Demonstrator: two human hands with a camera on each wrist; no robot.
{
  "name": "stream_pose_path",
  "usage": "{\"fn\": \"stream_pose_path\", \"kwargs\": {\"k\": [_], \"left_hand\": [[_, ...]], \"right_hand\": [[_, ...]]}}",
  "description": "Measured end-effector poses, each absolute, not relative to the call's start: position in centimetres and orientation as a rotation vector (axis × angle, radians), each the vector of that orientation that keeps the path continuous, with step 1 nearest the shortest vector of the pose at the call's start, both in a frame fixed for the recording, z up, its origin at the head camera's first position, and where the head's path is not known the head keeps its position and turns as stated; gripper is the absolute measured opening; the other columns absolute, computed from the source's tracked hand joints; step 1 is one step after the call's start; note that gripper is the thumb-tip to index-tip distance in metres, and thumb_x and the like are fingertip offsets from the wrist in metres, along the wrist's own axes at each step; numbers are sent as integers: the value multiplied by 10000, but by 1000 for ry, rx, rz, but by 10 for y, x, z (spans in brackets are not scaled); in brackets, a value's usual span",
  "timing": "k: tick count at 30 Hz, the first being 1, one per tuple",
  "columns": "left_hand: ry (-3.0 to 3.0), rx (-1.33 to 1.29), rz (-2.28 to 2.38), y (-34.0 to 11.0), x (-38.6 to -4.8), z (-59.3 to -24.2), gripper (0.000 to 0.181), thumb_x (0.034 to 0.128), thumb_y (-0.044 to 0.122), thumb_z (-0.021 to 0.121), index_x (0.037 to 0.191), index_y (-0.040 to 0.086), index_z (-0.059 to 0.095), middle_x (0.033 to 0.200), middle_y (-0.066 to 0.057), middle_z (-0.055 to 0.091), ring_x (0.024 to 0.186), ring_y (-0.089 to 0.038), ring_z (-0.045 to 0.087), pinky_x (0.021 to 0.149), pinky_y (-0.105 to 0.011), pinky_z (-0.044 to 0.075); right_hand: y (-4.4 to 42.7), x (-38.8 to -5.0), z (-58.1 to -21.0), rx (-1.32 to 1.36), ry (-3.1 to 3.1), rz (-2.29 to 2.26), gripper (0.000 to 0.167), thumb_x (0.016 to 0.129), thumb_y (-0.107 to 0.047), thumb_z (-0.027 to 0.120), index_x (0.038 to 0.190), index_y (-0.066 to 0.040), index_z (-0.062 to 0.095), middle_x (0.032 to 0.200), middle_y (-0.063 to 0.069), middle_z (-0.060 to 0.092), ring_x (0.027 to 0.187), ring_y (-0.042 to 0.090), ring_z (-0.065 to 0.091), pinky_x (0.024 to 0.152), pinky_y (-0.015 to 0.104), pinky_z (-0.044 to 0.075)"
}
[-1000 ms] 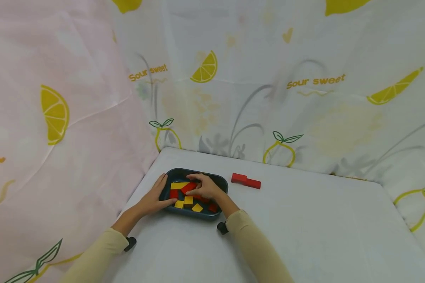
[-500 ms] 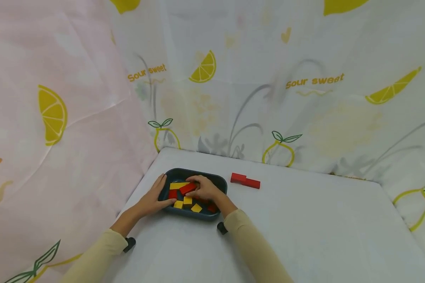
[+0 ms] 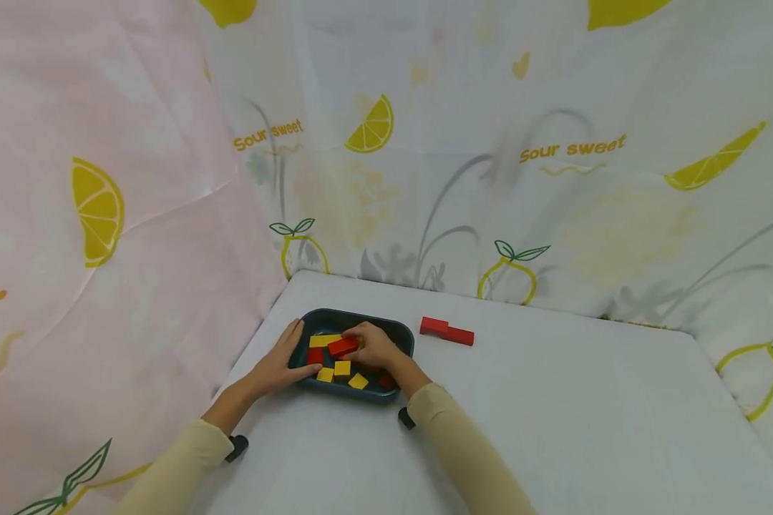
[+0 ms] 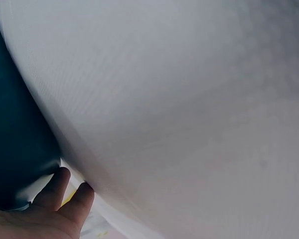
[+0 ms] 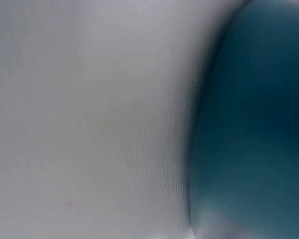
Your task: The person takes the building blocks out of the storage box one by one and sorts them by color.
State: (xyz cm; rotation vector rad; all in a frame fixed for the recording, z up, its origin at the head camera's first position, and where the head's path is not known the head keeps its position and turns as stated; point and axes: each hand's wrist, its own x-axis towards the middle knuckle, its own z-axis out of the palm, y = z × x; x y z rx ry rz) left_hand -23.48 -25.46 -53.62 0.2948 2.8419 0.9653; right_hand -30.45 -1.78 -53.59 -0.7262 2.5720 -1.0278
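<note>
A dark blue rectangular tray [image 3: 361, 395] stands toward the left of the table and holds several red and yellow wooden blocks. My left hand [image 3: 277, 366] grips its left end, thumb over the near rim and fingers along the outer wall; the left wrist view shows two fingertips against that wall [image 4: 20, 129]. Inside the tray, my right hand [image 3: 380, 349] pinches a long red block [image 3: 343, 347]. A yellow bar [image 3: 324, 340] lies behind this block, and a red piece [image 3: 315, 355] to its left. Yellow cubes [image 3: 342, 368] sit near the front wall. The right hand covers part of the contents.
Two red blocks, one [image 3: 434, 326] touching the other [image 3: 460, 335], lie on the white table [image 3: 554, 415] right of the tray. Lemon-print cloth [image 3: 425, 179] rises behind the table and along its left side. The right wrist view has only tray wall and white surface.
My right hand's fingers have closed in on the long red block, which has turned slightly and lies more level. My left hand keeps its place on the tray.
</note>
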Motion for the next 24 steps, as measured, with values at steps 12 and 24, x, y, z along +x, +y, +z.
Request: {"fn": "stream_pose_path", "kwargs": {"k": [12,24], "left_hand": [[2862,253,963,-253,-235,-534,1060,874,547,671,1592,61,61,1660,-191,17,1479,-428,205,1147,-663,248],[2857,261,967,-252,-236,-535,1063,871,552,669,1592,62,61,1660,-189,20,1484,-427,191,1148,-668,237]], "right_hand": [[-19,-305,-534,-797,2676,-949,400,829,-290,809,1167,-103,706,1125,59,634,973,170,565,864,279,522],[-18,-304,-531,-803,2669,-924,403,851,-330,780,1183,-109,725,1123,53,656,962,157,552,831,258,504]]}}
